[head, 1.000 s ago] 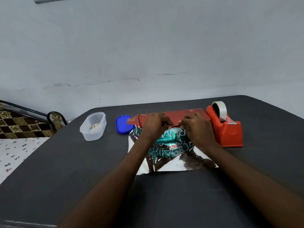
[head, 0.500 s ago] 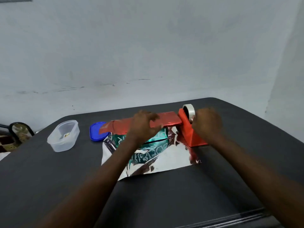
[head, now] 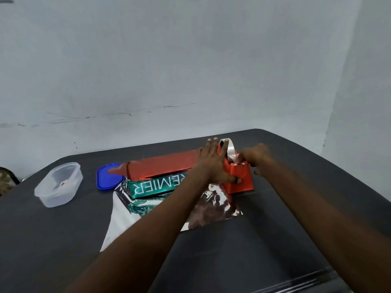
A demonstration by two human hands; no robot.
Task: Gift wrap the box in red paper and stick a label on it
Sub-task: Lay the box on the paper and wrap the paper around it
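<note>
The red plastic tape dispenser point(head: 239, 176) is steadied by the left hand point(head: 211, 163), fingers straight and spread, thumb pressed on its near side. The tape end at its cutter is pinched by the right hand point(head: 255, 156). Left of the dispenser, the green printed box point(head: 154, 186) lies half covered by the red, silver-backed wrapping paper point(head: 163, 166). Farther left are seen a blue oval lid point(head: 106, 179) and a clear plastic container point(head: 59, 183).
</note>
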